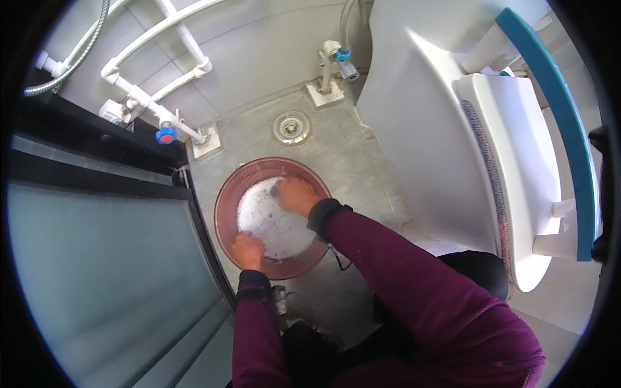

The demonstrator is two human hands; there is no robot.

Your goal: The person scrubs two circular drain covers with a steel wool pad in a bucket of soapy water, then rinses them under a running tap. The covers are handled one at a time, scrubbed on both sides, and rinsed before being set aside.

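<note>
We are leaning over a reddish-brown basin (pixel 226 220) that is standing on the grey floor (pixel 365 171), and it is holding water covered with white foam (pixel 275 226). Our left hand (pixel 248 251) is dipping into the basin at its near-left side, just inside the rim; its grip is curling partly closed, but the suds are hiding the fingertips, so we cannot tell whether it is grasping anything. Our right hand (pixel 299 196) is reaching into the basin's far-right part, its fingers bending down beside a small dark patch (pixel 274 191) in the foam; we cannot tell how far that grip is closing or what it is holding. Beyond the basin, a round drain (pixel 292 127) is lying in the floor. A blue-and-red valve handle (pixel 166 135) is sitting beyond the basin to the left, a frosted panel (pixel 110 252) is standing left of it, and a large white fixture (pixel 420 129) is rising to its right.
</note>
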